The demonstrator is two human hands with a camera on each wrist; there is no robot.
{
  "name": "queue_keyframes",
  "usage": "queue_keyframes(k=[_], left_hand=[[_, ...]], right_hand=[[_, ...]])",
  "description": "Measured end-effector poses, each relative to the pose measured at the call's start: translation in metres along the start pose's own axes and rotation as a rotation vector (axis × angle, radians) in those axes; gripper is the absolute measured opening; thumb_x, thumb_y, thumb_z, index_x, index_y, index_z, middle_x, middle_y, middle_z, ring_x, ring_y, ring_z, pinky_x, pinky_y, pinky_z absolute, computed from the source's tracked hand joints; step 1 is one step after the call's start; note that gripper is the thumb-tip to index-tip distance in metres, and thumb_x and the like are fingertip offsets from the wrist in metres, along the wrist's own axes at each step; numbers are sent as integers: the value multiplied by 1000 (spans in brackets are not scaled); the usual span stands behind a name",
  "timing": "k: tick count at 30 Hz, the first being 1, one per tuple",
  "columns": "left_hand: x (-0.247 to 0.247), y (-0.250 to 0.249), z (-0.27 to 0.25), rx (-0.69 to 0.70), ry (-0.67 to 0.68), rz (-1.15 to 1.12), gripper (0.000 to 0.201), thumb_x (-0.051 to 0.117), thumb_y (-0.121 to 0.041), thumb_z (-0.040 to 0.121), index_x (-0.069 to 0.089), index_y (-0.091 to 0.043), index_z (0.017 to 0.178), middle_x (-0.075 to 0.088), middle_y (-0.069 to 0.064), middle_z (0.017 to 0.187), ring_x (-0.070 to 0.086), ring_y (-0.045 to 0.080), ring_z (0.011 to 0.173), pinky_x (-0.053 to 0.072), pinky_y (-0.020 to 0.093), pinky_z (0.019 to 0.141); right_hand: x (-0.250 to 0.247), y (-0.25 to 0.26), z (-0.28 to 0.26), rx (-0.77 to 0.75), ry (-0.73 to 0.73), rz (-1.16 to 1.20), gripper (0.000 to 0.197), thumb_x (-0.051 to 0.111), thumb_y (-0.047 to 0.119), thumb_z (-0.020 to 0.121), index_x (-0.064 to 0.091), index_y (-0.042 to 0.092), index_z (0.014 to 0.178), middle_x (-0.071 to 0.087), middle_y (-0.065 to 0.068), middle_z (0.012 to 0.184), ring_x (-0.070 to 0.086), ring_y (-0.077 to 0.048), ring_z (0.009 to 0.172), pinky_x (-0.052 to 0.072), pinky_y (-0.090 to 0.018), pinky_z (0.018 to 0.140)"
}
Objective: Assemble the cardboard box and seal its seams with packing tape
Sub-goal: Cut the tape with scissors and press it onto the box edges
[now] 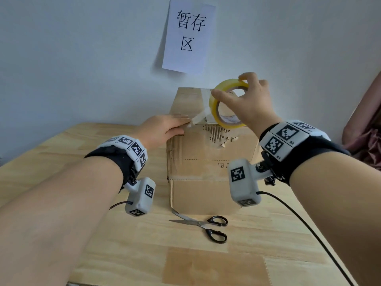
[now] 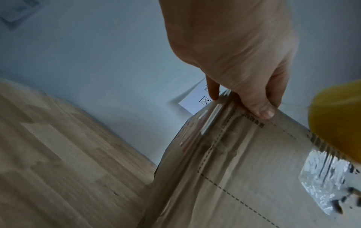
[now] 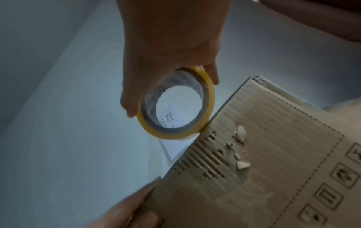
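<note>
Taping is the step in hand: the cardboard box [image 1: 206,162] stands closed near the far edge of the bench [image 1: 103,234], close to the wall, and a strip of clear tape [image 1: 203,115] runs from its top edge up to the yellow tape roll [image 1: 224,104] held above it. The left hand [image 1: 165,129] lies flat on the top's near-left corner, fingers [image 2: 261,111] straight and pressing the tape's free end down. The right hand [image 1: 247,100] has its fingers curled round the roll's rim, gripping it at the box's upper edge. An older run of tape already crosses the top further back (a torn, peeled patch shows on the near face).

Next, I judge, the roll must be drawn along the seam with steady tension while the left hand smooths behind it, then the strip cut; the scissors [image 1: 206,226] lie on the bench just in front of the box. Whether anything is inside the box cannot be told, as its flaps are shut.

A paper sign [image 1: 189,36] hangs on the wall behind.
</note>
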State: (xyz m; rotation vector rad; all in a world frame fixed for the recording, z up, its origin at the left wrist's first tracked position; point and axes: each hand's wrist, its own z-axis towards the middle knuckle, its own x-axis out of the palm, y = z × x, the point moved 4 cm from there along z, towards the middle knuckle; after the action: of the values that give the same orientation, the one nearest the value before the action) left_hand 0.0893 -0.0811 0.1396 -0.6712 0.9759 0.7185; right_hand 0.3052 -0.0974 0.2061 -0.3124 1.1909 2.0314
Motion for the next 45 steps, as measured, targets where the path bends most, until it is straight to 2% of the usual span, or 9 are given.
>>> queue_keyframes(k=[3,6,8,11,15,24,36,40,45], left_hand=[[3,-14,1,-32,27,142,41,45,-22,99,45,-14,139,46,3,142,44,24,128,38,36,100],[3,-29,-1,-84,-8,201,41,45,-27,98,45,-15,137,48,1,137,48,22,120,40,33,92],[3,-36,-1,-107,-18,230,42,46,-30,98,43,-17,138,47,0,139,49,22,119,42,33,89],[8,-45,0,-119,27,337,54,48,-37,96,31,-21,145,35,1,150,41,25,131,40,38,98],[13,-52,1,-126,-2,385,68,55,-46,88,29,-22,146,37,-1,149,40,24,131,36,38,102],[12,-54,-4,-202,17,344,71,53,-49,89,23,-23,148,27,-2,154,26,24,141,25,42,111],[13,-59,0,-241,59,337,69,50,-51,89,23,-26,147,27,1,154,25,26,141,24,43,111],[11,-64,3,-266,88,355,70,47,-55,89,19,-31,148,30,6,152,28,31,139,27,46,110],[14,-83,17,-314,210,407,76,45,-70,82,13,-44,146,37,22,144,34,44,131,30,55,106]], right_hand=[[1,-7,0,40,20,81,87,70,67,68,38,21,135,46,-3,126,45,-11,102,37,-25,83],[0,-11,0,54,52,117,83,68,63,73,37,21,137,46,-6,129,44,-12,103,38,-27,86],[-3,-13,-1,103,56,138,81,61,72,73,39,22,134,46,-7,128,47,-15,102,41,-29,85],[-4,-7,-1,166,32,146,85,59,81,64,43,21,122,50,-6,119,53,-17,99,48,-34,83],[1,7,0,158,13,122,72,68,64,70,44,20,121,51,-4,114,56,-17,90,46,-31,72],[-16,-2,3,98,-64,5,61,70,47,75,47,19,124,40,-1,115,51,-19,94,41,-29,75],[-12,0,4,-31,-61,-235,69,70,49,67,50,21,127,40,-4,124,51,-31,104,49,-46,86],[-15,-5,7,5,-1,-211,78,70,60,69,46,24,133,36,-6,129,49,-30,110,47,-45,93],[-16,-20,-5,119,2,-19,101,72,68,65,25,22,143,37,-7,136,44,-26,123,41,-38,96]])
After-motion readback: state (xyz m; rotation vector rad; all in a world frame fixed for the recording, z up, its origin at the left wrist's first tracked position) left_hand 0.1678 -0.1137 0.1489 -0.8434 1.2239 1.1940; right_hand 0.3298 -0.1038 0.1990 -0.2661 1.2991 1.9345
